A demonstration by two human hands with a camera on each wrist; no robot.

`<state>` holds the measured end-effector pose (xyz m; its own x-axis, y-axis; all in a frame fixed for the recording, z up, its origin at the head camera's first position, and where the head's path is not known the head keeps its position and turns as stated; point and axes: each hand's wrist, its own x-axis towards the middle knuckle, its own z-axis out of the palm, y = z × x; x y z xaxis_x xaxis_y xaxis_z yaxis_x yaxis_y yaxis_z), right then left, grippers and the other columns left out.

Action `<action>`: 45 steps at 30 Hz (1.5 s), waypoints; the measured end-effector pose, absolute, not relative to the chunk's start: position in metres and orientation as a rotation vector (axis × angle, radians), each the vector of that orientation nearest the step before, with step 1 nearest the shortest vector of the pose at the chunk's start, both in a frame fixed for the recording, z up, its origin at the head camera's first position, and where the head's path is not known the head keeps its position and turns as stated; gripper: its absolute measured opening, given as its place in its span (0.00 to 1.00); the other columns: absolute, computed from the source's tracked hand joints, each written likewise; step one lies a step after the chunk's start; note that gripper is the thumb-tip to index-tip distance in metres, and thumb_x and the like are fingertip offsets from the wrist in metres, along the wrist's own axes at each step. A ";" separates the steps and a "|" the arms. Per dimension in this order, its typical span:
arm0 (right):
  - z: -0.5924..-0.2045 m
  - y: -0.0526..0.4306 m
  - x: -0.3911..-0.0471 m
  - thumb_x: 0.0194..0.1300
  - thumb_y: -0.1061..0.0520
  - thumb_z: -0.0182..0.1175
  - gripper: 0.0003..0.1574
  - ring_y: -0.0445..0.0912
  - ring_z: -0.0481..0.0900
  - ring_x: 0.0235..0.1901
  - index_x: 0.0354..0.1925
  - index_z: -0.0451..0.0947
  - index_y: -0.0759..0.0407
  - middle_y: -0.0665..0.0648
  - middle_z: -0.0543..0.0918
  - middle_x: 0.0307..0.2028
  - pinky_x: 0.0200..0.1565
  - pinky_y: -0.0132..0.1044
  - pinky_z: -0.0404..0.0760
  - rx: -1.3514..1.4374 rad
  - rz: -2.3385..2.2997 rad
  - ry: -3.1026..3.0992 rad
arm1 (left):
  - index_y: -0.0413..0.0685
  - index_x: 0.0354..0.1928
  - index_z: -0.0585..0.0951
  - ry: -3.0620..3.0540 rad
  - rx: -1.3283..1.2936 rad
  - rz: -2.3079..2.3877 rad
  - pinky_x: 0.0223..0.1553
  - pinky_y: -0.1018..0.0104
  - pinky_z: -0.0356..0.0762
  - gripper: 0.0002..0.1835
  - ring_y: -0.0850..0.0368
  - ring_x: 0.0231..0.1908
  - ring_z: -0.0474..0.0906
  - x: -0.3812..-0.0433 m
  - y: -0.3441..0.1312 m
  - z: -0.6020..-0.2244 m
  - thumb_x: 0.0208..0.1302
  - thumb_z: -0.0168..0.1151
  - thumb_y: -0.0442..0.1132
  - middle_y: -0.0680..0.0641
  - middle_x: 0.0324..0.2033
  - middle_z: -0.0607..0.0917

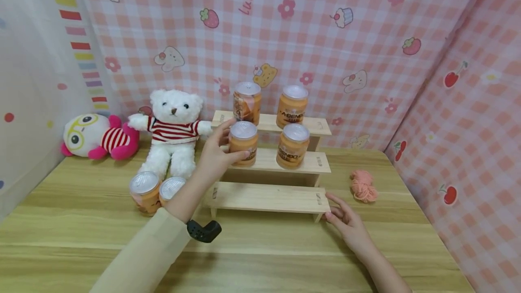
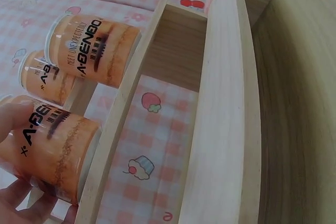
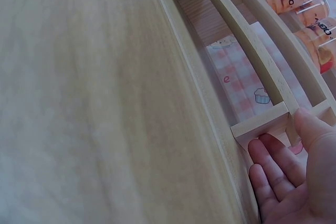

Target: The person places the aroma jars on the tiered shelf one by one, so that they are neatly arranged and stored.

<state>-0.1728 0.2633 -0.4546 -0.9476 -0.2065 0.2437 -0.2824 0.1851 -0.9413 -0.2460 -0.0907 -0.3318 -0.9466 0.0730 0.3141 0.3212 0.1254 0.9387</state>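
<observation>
A three-step wooden display shelf [image 1: 268, 197] stands on the table. My left hand [image 1: 220, 155] grips an orange can [image 1: 243, 148] with a clear lid, thumb and fingers round its sides, at the left of the middle step. The label on this can [image 2: 52, 145] reads A-BENBO in the left wrist view. To its right on that step is a like can [image 1: 292, 148]. Two more, one left [image 1: 247, 103] and one right [image 1: 292, 108], occupy the top step. At the right end of the lowest step, my right hand [image 1: 348, 223] holds the corner, its fingers [image 3: 273, 166] against the end support.
Two more cans, one [image 1: 145, 196] beside the other [image 1: 170, 189], stand on the table behind my left forearm. A white teddy bear [image 1: 172, 125] and a pink plush toy [image 1: 99, 137] sit at back left. Pink yarn [image 1: 363, 186] lies right of the shelf. Checked cloth [image 1: 309, 35] hangs behind.
</observation>
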 end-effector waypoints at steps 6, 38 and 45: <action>-0.455 0.263 -0.173 0.68 0.67 0.55 0.32 0.40 0.81 0.43 0.67 0.58 0.72 0.68 0.81 0.48 0.45 0.31 0.79 0.484 1.910 -2.365 | 0.55 0.71 0.61 -2.229 -0.405 -1.898 0.53 0.51 0.73 0.45 0.45 0.56 0.68 -0.248 -0.090 -0.334 0.53 0.73 0.33 0.40 0.60 0.70; -0.455 0.263 -0.172 0.69 0.68 0.54 0.32 0.40 0.81 0.44 0.67 0.58 0.72 0.75 0.77 0.49 0.44 0.32 0.80 0.489 1.902 -2.365 | 0.57 0.72 0.58 -2.205 -0.419 -1.679 0.59 0.43 0.62 0.47 0.46 0.61 0.66 -0.182 -0.145 -0.329 0.52 0.74 0.34 0.46 0.62 0.70; -0.454 0.262 -0.172 0.69 0.67 0.54 0.32 0.40 0.81 0.43 0.68 0.58 0.71 0.76 0.77 0.49 0.45 0.31 0.79 0.474 1.895 -2.377 | 0.58 0.71 0.61 -2.183 -0.406 -1.617 0.57 0.50 0.63 0.48 0.47 0.60 0.67 -0.170 -0.170 -0.334 0.50 0.74 0.30 0.48 0.61 0.72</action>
<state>-0.1721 0.2620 -0.4543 -0.9504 -0.1978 0.2402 -0.2783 0.1947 -0.9406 -0.1703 -0.1696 -0.3343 -0.8810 -0.0003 0.4730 0.4524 0.2919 0.8427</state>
